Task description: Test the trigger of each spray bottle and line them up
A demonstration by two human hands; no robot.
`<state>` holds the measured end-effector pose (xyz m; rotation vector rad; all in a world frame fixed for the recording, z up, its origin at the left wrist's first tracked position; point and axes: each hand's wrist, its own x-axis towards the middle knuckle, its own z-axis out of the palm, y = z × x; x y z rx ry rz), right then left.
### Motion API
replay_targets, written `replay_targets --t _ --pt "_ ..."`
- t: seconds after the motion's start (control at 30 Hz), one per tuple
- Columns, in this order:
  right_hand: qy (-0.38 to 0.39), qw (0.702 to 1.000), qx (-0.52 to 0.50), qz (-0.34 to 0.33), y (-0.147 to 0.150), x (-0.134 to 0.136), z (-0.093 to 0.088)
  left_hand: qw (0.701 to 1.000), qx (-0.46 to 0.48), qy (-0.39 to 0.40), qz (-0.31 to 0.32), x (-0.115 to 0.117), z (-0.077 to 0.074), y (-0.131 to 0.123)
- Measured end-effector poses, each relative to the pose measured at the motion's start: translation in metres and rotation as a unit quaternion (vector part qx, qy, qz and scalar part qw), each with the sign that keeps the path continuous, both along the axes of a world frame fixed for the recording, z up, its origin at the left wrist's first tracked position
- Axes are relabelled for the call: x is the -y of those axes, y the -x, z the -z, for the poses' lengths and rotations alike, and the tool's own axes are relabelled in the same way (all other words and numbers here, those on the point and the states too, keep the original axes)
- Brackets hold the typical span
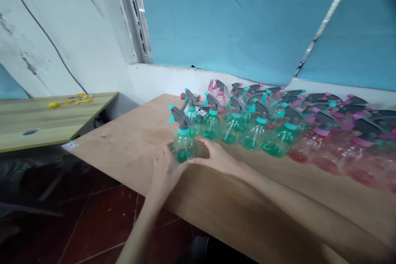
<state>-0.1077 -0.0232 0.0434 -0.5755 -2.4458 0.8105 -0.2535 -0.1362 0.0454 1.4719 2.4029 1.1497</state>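
Note:
A clear green spray bottle (185, 146) with a grey trigger head and turquoise collar stands upright at the near left end of the group. My left hand (167, 169) is curled around its left side, thumb at the lower front and fingers partly hidden behind. From the right, my right hand (215, 156) grips the same bottle, thumb at its base and fingers bent toward its side. Just behind stands another green spray bottle (192, 116), and a further green spray bottle (211, 126) is to the right.
Several green and pink spray bottles fill the right and back of the brown table (130, 132), including a pink spray bottle (321, 136). A dark box (201, 111) lies behind them. Yellow pieces (81, 98) lie on a separate wooden table (18, 119) at left. Blue sheeting (232, 20) covers the back.

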Motion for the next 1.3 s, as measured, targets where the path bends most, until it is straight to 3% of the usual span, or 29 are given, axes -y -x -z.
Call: replay_targets --t 0.23,0.3,0.6,0.8,1.03,1.3 --pt "0.047 0.995 -0.085 0.038 -0.062 0.014 -0.027 0.996 -0.062 0.063 0.003 0.013 0.003 -0.093" --pt "0.06 0.992 -0.1 0.042 -0.084 0.018 -0.031 0.995 -0.056 0.078 0.038 0.011 0.006 -0.114" --pt "0.103 0.965 -0.192 0.148 -0.178 0.018 -0.042 0.975 -0.05 0.099 0.192 -0.022 0.013 -0.195" --pt "0.062 0.956 -0.194 0.212 -0.23 0.01 -0.037 0.962 -0.039 0.083 0.255 -0.042 0.019 -0.243" --pt "0.011 0.954 -0.202 0.222 -0.268 0.007 -0.029 0.948 -0.046 0.07 0.308 -0.044 0.027 -0.28" --pt "0.042 0.955 -0.187 0.225 -0.279 0.007 -0.035 0.94 -0.063 0.02 0.334 -0.04 0.034 -0.289"
